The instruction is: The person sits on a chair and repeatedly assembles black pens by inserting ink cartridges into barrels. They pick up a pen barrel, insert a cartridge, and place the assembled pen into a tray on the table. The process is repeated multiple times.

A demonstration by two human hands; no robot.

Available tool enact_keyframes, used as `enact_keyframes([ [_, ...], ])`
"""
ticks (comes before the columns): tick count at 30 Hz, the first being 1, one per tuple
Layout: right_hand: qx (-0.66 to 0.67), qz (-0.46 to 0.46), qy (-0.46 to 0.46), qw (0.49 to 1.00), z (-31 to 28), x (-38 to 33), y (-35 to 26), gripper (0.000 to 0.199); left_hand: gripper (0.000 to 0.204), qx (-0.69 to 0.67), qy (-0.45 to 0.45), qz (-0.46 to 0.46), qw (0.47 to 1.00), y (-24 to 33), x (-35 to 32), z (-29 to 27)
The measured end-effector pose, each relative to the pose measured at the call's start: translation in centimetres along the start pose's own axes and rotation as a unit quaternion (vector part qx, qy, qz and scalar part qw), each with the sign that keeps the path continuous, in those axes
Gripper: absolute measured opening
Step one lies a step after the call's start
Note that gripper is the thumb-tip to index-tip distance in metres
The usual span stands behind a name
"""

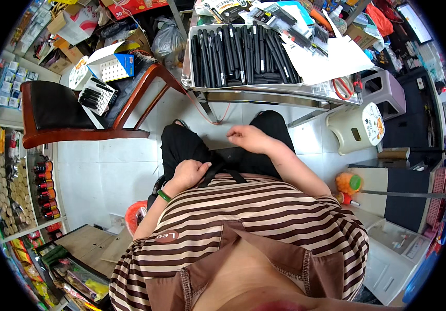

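My left hand (189, 174), with a green bangle at the wrist, rests on my lap beside a black strap (235, 175). Its thumb sticks out and the other fingers are partly hidden; no held object shows. My right hand (250, 139) hovers over my lap, fingers loosely bent and apart, with nothing visible in them. In front of me, on a metal-edged table, stands a shallow white tray (192, 78) packed with black pens (241, 54), some bearing small white labels. Neither hand touches them.
On a wooden chair (52, 103) at the left are a white perforated holder (98, 106) with black pens and an opened blue-and-white box (111, 65). Red-handled scissors (343, 89) and white paper (331, 62) lie right of the tray. Plastic stools (344, 129) stand at the right.
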State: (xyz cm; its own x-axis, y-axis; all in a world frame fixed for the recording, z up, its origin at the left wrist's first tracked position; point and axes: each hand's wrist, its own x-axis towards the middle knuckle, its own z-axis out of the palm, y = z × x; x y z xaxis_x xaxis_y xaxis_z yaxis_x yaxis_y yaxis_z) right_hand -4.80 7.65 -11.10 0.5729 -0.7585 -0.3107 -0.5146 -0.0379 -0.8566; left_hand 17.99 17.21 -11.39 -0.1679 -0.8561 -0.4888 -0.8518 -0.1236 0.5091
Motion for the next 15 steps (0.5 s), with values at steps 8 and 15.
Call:
enact_keyframes([
  [8, -0.007, -0.113, 0.182, 0.977, -6.9, -0.3, -9.3, 0.021, 0.034, 0.008, 0.051, 0.037, 0.998, -0.7, 0.5, 0.9],
  [15, -0.205, -0.082, 0.257, 0.941, -8.9, 4.7, -11.8, 0.029, 0.028, 0.023, 0.035, 0.06, 0.997, -1.2, 0.5, 0.7],
])
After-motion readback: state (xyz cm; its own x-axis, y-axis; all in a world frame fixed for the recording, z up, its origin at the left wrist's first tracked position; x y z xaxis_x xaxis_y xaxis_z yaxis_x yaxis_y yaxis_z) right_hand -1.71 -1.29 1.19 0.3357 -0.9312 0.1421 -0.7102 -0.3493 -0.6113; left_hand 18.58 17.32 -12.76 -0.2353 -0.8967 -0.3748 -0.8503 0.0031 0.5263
